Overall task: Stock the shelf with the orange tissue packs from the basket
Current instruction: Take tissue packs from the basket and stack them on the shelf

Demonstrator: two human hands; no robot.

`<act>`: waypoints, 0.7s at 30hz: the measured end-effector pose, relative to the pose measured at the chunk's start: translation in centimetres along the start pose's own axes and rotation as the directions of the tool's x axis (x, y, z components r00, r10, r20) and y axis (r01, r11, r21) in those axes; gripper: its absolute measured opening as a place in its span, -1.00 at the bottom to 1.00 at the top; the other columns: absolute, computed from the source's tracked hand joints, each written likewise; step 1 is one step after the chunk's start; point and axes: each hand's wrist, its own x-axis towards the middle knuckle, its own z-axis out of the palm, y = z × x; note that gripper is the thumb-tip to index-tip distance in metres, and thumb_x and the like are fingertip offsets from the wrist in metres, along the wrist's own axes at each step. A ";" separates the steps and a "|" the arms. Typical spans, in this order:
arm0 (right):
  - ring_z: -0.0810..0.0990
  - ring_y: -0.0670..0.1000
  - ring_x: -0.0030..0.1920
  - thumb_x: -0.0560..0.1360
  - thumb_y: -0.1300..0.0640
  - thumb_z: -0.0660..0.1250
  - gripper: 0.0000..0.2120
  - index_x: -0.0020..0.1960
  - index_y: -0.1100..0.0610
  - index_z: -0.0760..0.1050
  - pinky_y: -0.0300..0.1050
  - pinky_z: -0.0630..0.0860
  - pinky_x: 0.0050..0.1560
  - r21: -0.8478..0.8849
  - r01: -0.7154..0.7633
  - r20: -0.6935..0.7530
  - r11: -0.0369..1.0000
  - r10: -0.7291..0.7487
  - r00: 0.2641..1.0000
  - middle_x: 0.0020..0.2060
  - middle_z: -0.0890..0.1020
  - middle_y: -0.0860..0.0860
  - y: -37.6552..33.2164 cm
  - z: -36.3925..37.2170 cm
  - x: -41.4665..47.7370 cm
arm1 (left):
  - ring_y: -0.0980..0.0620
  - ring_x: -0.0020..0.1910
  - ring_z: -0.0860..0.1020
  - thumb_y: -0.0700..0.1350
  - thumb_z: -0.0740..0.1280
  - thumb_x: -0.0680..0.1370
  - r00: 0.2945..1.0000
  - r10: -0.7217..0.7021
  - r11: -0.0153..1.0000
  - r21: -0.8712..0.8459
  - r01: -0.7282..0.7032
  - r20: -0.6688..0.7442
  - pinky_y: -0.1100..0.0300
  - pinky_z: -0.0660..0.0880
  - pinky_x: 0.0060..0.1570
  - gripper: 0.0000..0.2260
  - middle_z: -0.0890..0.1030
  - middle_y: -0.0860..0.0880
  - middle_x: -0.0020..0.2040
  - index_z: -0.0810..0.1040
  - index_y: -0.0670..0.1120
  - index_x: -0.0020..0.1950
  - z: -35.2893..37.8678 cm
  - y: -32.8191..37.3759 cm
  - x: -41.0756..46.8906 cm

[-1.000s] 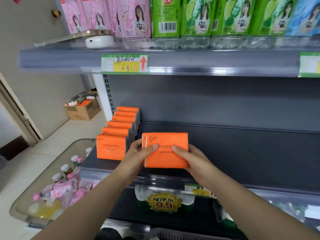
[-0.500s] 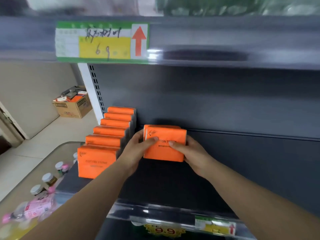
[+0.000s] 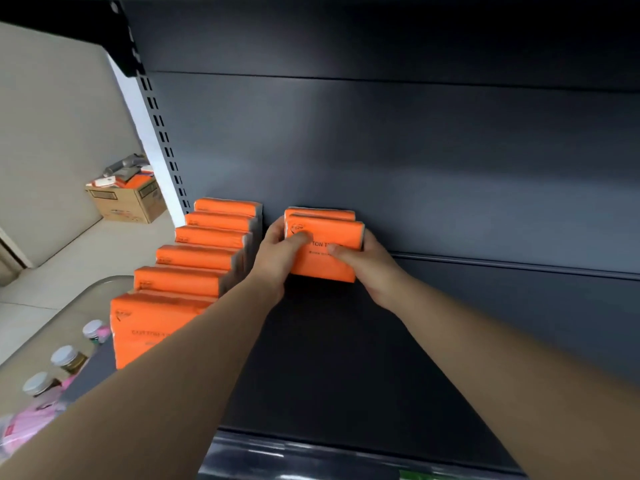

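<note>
Two orange packs [image 3: 325, 237], frame centre: the rear one shows only its top edge, the rest is behind the front one. Left hand [image 3: 277, 251] and right hand [image 3: 363, 261] grip the pair. The thumbs cover part of the print, so only "TON T" reads. The fingers are hidden behind the sides.

Row of packs [image 3: 201, 258], 9 o'clock: each hides the face behind it. The left forearm [image 3: 173, 375] covers the nearest one's lower right corner.

Bottles [image 3: 65, 358], 8 o'clock: blurred, labels unreadable, cut by the left edge.

Cardboard box [image 3: 128, 199], 9 o'clock, farther out: contents too small to tell.

Shelf rail [image 3: 277, 455], 6 o'clock: cut by the bottom edge.
</note>
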 end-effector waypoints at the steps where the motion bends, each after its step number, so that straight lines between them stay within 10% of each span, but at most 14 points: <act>1: 0.55 0.02 0.20 0.41 0.05 0.46 -0.45 0.34 -0.03 0.36 0.10 0.44 0.30 -0.006 0.006 -0.001 1.000 -0.006 1.000 0.19 0.57 -0.02 0.2 0.0 0.2 | 0.00 0.16 0.54 -0.15 0.34 0.53 1.000 0.001 1.000 0.019 -0.001 0.001 0.06 0.46 0.19 -0.58 0.60 -0.04 0.20 0.43 0.06 0.38 0.1 -0.1 0.3; 14: 0.48 0.06 0.25 0.39 0.03 0.47 -0.37 0.39 -0.04 0.30 0.16 0.44 0.29 -0.103 -0.008 -0.109 0.995 -0.004 0.994 0.27 0.47 0.03 1.5 0.8 2.0 | 0.09 0.05 0.55 -0.16 0.36 0.54 1.000 0.006 1.000 0.027 -0.006 0.008 0.20 0.47 -0.09 -0.59 0.59 0.00 0.12 0.42 0.02 0.37 0.3 -0.9 0.7; 21: 0.47 0.05 0.27 0.45 0.07 0.44 -0.38 0.43 0.04 0.26 0.01 0.43 0.25 -0.074 -0.051 -0.111 0.996 0.042 0.993 0.27 0.48 0.02 1.1 0.6 1.3 | 0.04 0.12 0.54 -0.10 0.40 0.52 1.000 -0.021 0.999 0.047 0.021 0.003 0.09 0.45 0.11 -0.58 0.58 0.00 0.15 0.42 0.00 0.37 0.1 -1.1 0.6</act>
